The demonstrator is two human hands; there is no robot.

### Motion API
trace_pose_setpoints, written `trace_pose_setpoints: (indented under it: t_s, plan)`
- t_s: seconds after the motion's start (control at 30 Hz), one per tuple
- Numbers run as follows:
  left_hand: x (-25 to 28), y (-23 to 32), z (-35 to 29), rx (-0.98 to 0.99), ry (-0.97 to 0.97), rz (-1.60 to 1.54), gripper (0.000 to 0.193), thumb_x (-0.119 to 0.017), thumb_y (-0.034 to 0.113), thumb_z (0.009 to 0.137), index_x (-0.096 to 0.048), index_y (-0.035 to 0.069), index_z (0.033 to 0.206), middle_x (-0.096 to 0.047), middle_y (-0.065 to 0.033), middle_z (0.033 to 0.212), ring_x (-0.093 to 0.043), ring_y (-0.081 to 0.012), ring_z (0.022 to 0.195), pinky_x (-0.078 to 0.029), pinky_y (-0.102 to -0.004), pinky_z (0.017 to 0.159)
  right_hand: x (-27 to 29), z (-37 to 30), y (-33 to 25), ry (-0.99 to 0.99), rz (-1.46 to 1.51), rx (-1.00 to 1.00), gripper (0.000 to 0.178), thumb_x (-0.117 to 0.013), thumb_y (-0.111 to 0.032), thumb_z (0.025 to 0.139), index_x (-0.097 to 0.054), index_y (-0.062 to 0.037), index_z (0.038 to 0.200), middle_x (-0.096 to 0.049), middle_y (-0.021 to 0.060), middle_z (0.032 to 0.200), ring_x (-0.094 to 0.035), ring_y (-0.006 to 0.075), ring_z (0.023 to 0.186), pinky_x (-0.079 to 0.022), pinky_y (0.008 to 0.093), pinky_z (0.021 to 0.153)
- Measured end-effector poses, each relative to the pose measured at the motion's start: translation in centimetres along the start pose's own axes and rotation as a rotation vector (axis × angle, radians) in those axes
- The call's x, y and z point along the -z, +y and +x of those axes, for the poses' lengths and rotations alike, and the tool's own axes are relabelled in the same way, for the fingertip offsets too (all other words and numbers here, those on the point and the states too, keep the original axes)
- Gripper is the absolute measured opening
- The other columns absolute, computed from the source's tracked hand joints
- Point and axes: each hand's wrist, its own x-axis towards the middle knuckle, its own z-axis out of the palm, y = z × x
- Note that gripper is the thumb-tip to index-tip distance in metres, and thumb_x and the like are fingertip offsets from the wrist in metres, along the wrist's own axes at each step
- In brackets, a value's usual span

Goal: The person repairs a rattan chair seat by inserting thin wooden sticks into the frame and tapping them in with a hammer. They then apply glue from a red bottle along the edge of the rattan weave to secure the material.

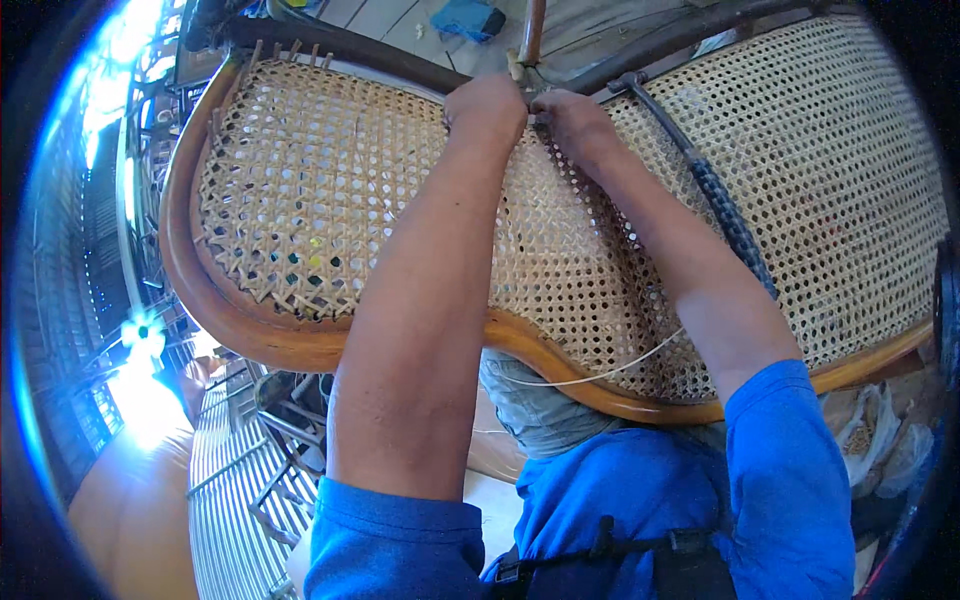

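Note:
A curved wooden frame (262, 345) filled with woven cane webbing (555, 255) lies across my lap. My left hand (487, 103) is at the frame's far rail, fingers curled closed against the edge of the webbing. Right beside it, my right hand (577, 122) is closed in a pinch at the same edge. Whatever the fingertips hold is hidden or too small to make out. A loose thin cane strand (610, 371) loops over the near rail below my right forearm. Several short wooden pegs (292, 50) stick up along the far left edge of the webbing.
A dark wrapped curved arm piece (722, 205) crosses the webbing on the right. Beyond the frame, a blue plastic bag (467, 18) lies on the floor. Clear plastic bags (880, 440) sit at the lower right. Slatted furniture (245, 480) stands at the lower left.

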Motion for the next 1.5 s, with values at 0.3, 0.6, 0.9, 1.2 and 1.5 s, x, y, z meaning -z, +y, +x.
trace_pose_setpoints:
  t_s: [0.3,0.6,0.9,1.2,1.5]
  plan:
    - [0.4,0.2,-0.2,0.028,-0.088,0.056,0.029,-0.056,0.017,0.084,-0.069,0.01,0.109,-0.066,-0.0129,0.114,-0.064,-0.0294,0.105,-0.052,-0.0407,0.083,0.8,1.2,1.4,0.006,0.022,-0.025,0.016,-0.057,-0.012,0.086,-0.063,-0.0039,0.097,-0.063,0.0205,0.091,-0.061,0.036,0.087,-0.047,0.0411,0.076]
    - [-0.3,-0.3,0.2,-0.013,-0.013,-0.032,0.028,-0.054,0.015,0.08,-0.069,0.005,0.102,-0.066,-0.0191,0.106,-0.064,-0.0362,0.101,-0.051,-0.0454,0.086,16.7,-12.5,-4.0,-0.136,-0.613,-0.334,0.04,-0.064,-0.029,0.083,-0.055,-0.0018,0.111,-0.059,0.0202,0.107,-0.058,0.0373,0.101,-0.047,0.0473,0.084]
    - [-0.5,-0.1,0.3,0.009,-0.047,0.011,0.031,-0.053,0.016,0.087,-0.067,0.006,0.112,-0.067,-0.0118,0.113,-0.065,-0.0301,0.102,-0.053,-0.0444,0.078,17.3,-15.6,-4.4,-0.148,0.152,-0.499,0.026,-0.062,-0.024,0.086,-0.055,-0.0005,0.094,-0.06,0.0105,0.078,-0.061,0.0226,0.074,-0.048,0.035,0.065]
    - [-0.5,0.0,0.3,0.018,-0.048,0.01,0.029,-0.055,0.014,0.082,-0.069,0.007,0.106,-0.067,-0.0157,0.11,-0.065,-0.0333,0.102,-0.053,-0.0453,0.082,13.4,-15.2,-5.4,-0.222,0.286,-0.381,0.027,-0.055,-0.03,0.092,-0.053,-0.0029,0.089,-0.052,0.0015,0.066,-0.05,0.0103,0.052,-0.043,0.0258,0.049]
    - [-0.2,0.2,0.4,0.032,-0.092,0.034,0.034,-0.054,0.016,0.087,-0.064,0.01,0.119,-0.067,-0.011,0.113,-0.065,-0.0293,0.103,-0.054,-0.0445,0.077,13.0,-14.3,-6.0,-0.093,-0.055,-0.269,0.026,-0.058,-0.026,0.088,-0.054,-0.0002,0.091,-0.058,0.0081,0.074,-0.053,0.0133,0.059,-0.045,0.0295,0.055]
